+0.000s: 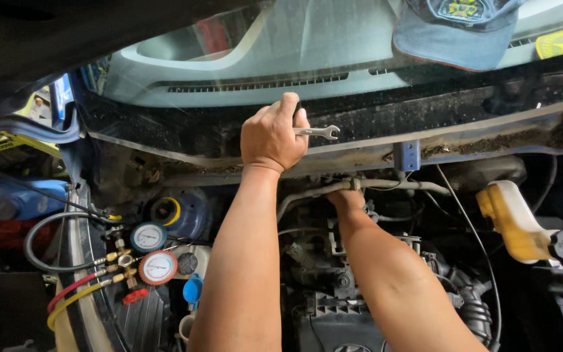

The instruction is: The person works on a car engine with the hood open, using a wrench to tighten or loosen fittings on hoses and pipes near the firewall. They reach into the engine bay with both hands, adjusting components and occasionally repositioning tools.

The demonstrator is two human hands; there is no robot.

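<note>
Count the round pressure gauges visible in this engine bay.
2. The blue-rimmed gauge sits at lower left beside the left forearm; the red-rimmed gauge hangs just below and right of it, on the same brass manifold. Others could be hidden behind the arms.

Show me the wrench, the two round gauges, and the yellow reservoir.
wrench (320, 132): head view, open end.
round gauges (158, 266): head view, red-rimmed gauge's dial face.
yellow reservoir (513, 221): head view, its body.
</note>
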